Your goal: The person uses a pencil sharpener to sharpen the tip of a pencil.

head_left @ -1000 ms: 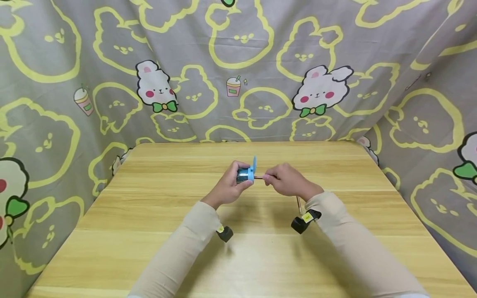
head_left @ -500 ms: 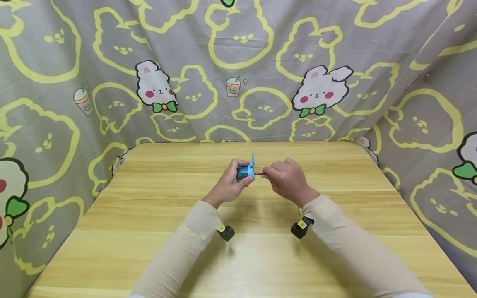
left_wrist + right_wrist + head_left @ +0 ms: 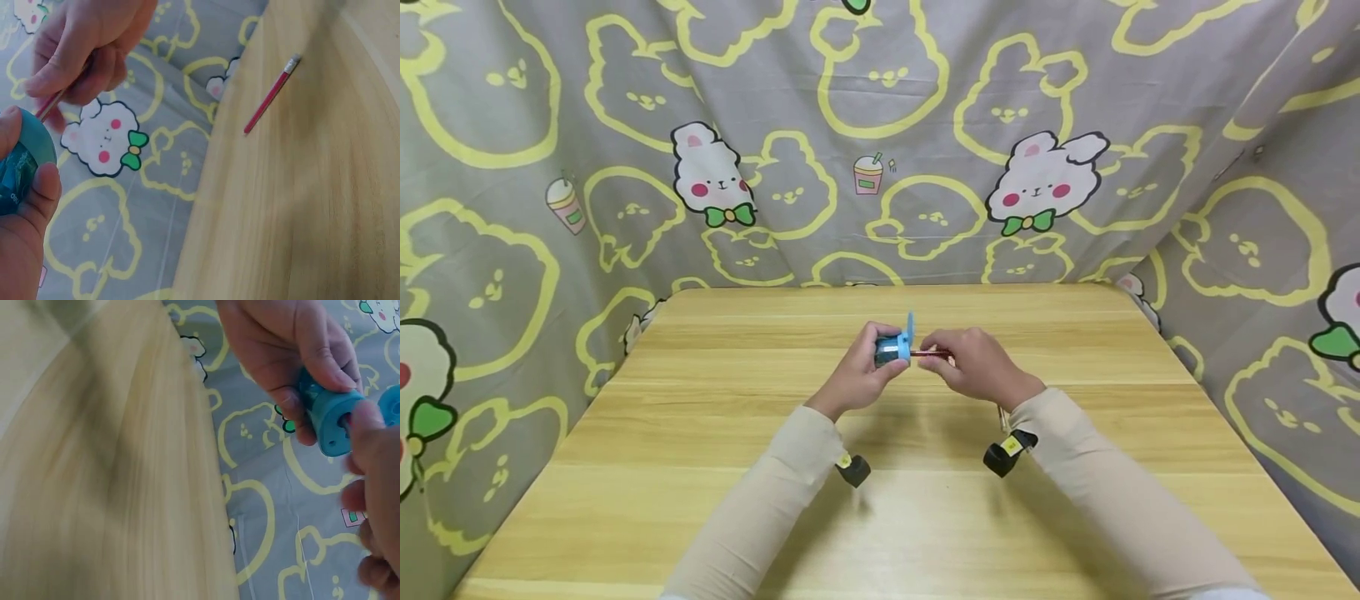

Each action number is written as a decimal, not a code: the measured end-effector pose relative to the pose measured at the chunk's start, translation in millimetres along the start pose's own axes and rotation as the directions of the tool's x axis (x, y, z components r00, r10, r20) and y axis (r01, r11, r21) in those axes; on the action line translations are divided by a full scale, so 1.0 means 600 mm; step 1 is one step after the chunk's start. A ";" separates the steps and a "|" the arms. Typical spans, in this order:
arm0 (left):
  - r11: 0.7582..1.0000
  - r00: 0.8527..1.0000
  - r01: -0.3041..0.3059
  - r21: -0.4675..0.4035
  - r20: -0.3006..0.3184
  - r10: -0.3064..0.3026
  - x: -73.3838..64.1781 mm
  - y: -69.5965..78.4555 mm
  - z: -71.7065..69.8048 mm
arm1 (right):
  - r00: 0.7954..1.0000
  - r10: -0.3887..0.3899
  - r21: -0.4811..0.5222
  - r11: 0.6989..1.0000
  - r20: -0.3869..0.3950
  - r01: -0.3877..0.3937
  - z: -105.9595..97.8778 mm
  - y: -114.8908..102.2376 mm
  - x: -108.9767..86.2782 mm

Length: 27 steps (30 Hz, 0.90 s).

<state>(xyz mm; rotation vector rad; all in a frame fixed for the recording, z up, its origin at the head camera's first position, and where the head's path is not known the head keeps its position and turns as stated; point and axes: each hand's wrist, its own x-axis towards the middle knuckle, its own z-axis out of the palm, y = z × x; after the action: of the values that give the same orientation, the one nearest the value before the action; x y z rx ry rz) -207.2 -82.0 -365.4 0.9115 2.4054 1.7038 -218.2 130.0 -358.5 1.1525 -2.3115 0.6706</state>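
In the head view, my left hand (image 3: 857, 372) grips a blue pencil sharpener (image 3: 891, 351) with a see-through body, held above the table. Its flip lid (image 3: 911, 327) stands raised; the right wrist view shows holes in the blue end face (image 3: 334, 428). A red pencil (image 3: 929, 353) has its tip in one of these holes. Thumb and fingers of my right hand (image 3: 981, 364) pinch the pencil's shaft, its far end partly hidden by the hand. A second red pencil (image 3: 270, 99), with a metal ferrule, lies on the table, mostly hidden behind my right wrist in the head view.
The wooden table (image 3: 737, 333) spreads out beneath both hands. Behind it and along its sides hangs a grey curtain (image 3: 805, 100) with cartoon prints. Black wrist cameras sit below the left cuff (image 3: 853, 470) and the right cuff (image 3: 1002, 457).
My right hand has turned and dipped, with its fingers placed differently on the pencil, so more of the shaft shows. The left hand and sharpener have barely moved.
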 end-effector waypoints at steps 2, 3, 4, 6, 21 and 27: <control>1.000 1.000 -0.001 -0.013 0.004 0.001 -0.003 0.009 -0.001 | 0.994 -0.084 -0.088 0.993 -0.068 0.078 0.004 0.002 -0.001; 1.000 1.000 -0.001 -0.018 0.009 0.001 -0.004 0.016 -0.001 | 0.987 -0.124 -0.144 0.984 -0.101 0.109 0.006 0.002 -0.001; 1.000 1.000 -0.003 -0.022 0.014 0.003 -0.006 0.022 -0.001 | 0.977 -0.164 -0.206 0.969 -0.134 0.135 0.007 0.002 -0.001; 1.000 1.000 -0.001 -0.022 0.026 0.002 -0.008 0.036 -0.001 | 0.959 -0.218 -0.305 0.939 -0.178 0.157 0.010 0.001 -0.002; 0.999 0.999 -0.032 0.040 -0.002 0.032 0.002 0.003 0.001 | 1.000 0.021 -0.018 1.000 0.003 -0.021 0.001 -0.005 0.002; 0.999 1.000 -0.028 0.025 0.001 0.028 0.000 -0.001 0.000 | 0.996 -0.057 0.007 0.998 -0.072 0.057 0.000 -0.002 0.003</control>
<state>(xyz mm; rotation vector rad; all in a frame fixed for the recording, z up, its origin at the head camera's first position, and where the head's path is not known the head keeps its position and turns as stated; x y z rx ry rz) -207.9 -82.3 -366.1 0.9532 2.4306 1.6864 -218.1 128.2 -357.3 1.1745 -2.2095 0.6913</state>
